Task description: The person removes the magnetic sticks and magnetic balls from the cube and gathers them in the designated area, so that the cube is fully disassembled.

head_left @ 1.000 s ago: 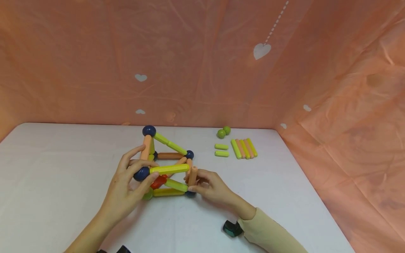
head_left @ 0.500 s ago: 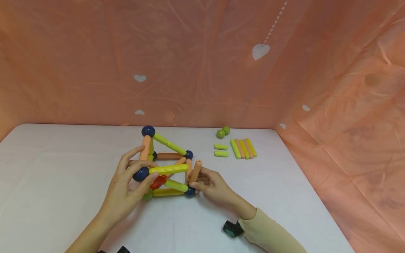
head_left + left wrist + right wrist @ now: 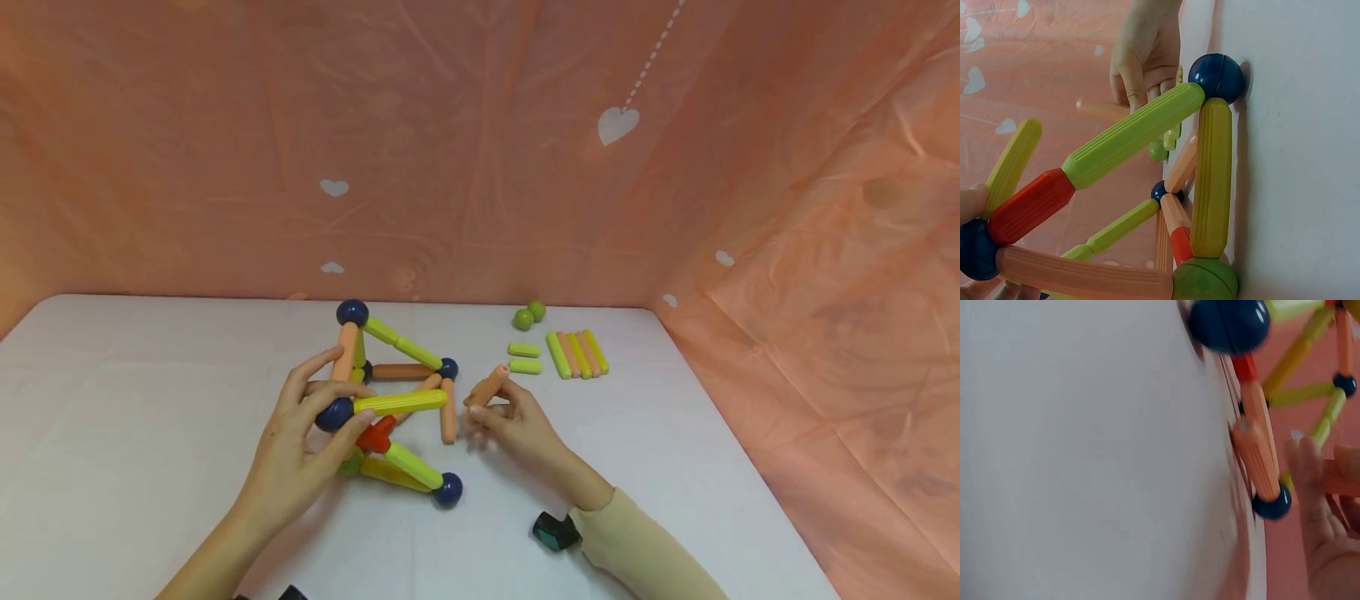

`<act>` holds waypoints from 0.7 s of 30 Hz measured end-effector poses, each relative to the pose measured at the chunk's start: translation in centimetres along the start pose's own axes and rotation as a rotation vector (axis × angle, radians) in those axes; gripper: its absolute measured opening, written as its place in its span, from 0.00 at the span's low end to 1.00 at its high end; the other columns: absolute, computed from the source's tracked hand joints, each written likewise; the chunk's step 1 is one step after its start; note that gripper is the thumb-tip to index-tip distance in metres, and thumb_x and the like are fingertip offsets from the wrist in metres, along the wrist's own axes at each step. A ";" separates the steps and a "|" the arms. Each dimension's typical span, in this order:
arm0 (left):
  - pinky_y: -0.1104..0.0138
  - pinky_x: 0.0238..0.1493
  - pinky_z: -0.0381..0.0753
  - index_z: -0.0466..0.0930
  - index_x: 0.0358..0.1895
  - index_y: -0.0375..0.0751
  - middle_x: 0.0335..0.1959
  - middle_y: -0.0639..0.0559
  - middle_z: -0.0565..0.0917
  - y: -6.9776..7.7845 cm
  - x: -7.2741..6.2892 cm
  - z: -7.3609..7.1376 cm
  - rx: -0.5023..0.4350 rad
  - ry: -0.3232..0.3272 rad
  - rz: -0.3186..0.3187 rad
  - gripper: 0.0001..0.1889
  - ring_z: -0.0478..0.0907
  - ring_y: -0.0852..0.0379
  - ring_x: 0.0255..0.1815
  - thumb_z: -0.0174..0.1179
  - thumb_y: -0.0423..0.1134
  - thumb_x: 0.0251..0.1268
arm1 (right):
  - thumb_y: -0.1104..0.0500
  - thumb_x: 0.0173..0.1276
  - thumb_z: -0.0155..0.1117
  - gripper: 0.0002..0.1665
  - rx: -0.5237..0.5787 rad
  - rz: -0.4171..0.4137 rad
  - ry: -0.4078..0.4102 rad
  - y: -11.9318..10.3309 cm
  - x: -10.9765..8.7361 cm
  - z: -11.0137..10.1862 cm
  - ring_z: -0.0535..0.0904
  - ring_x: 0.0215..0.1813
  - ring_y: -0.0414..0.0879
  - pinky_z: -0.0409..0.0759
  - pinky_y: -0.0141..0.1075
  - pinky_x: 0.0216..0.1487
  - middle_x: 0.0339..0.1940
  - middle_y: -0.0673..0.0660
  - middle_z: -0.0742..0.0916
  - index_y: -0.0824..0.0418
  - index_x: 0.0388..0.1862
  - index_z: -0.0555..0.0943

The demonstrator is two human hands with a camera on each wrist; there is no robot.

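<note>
My left hand [image 3: 296, 450] grips a frame of magnetic building sticks and balls at a dark blue ball [image 3: 335, 415], its thumb against a yellow stick [image 3: 405, 403] whose other end is free. Below it, a red piece [image 3: 377, 435] joins a lime stick [image 3: 414, 467] running down to a front blue ball [image 3: 447, 490]. In the left wrist view a curved orange stick [image 3: 1085, 274] links the held ball to a green ball [image 3: 1205, 280]. To the right, my right hand [image 3: 525, 429] pinches a loose orange stick [image 3: 489, 386], apart from the frame.
An orange stick [image 3: 447, 412] extends from the frame's back right ball [image 3: 447, 368] toward the front. Farther right lie two green balls [image 3: 523, 319], two short lime sticks [image 3: 524, 350] and a row of several sticks [image 3: 578, 354]. A black object [image 3: 555, 531] sits by the right sleeve.
My right hand has drawn the orange stick up and right, off the front blue ball, tilting it. That ball has swung toward me, leaving a gap to the orange stick behind. The left hand stays put.
</note>
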State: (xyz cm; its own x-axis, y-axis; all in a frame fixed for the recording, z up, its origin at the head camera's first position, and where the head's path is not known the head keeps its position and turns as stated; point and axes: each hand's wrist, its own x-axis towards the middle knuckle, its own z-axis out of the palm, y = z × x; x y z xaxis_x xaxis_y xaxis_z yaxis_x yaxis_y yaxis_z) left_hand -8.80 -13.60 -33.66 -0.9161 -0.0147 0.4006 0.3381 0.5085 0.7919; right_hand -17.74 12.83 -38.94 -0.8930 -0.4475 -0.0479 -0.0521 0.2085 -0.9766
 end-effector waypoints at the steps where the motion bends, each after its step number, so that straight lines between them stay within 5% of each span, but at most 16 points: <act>1: 0.42 0.54 0.69 0.82 0.44 0.45 0.72 0.50 0.61 0.0 0.0 0.0 -0.003 0.003 0.001 0.07 0.69 0.48 0.56 0.63 0.37 0.63 | 0.61 0.71 0.59 0.20 0.000 0.010 0.029 0.0 0.0 -0.4 0.82 0.30 0.39 0.80 0.30 0.30 0.51 0.66 0.78 0.71 0.56 0.70; 10: 0.41 0.54 0.68 0.82 0.43 0.45 0.72 0.50 0.61 0.1 -0.1 0.1 -0.008 0.012 0.008 0.07 0.70 0.52 0.54 0.63 0.37 0.63 | 0.63 0.67 0.63 0.19 -0.067 0.077 0.280 0.7 0.2 -4.4 0.77 0.28 0.42 0.76 0.29 0.29 0.32 0.53 0.81 0.70 0.54 0.75; 21: 0.39 0.54 0.68 0.81 0.43 0.45 0.72 0.50 0.60 0.1 0.0 0.1 -0.003 0.000 -0.009 0.07 0.70 0.50 0.55 0.63 0.37 0.64 | 0.63 0.67 0.63 0.20 -0.187 0.133 0.439 1.2 0.3 -8.8 0.77 0.27 0.40 0.76 0.28 0.29 0.34 0.56 0.80 0.70 0.55 0.77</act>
State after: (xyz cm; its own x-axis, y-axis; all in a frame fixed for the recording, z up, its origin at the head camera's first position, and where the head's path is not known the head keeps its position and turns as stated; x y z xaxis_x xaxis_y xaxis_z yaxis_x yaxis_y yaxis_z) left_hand -8.77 -13.45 -33.63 -0.9192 -0.0196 0.3934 0.3304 0.5054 0.7971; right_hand -21.97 20.60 -38.24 -0.9993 -0.0065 -0.0375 0.0316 0.4095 -0.9118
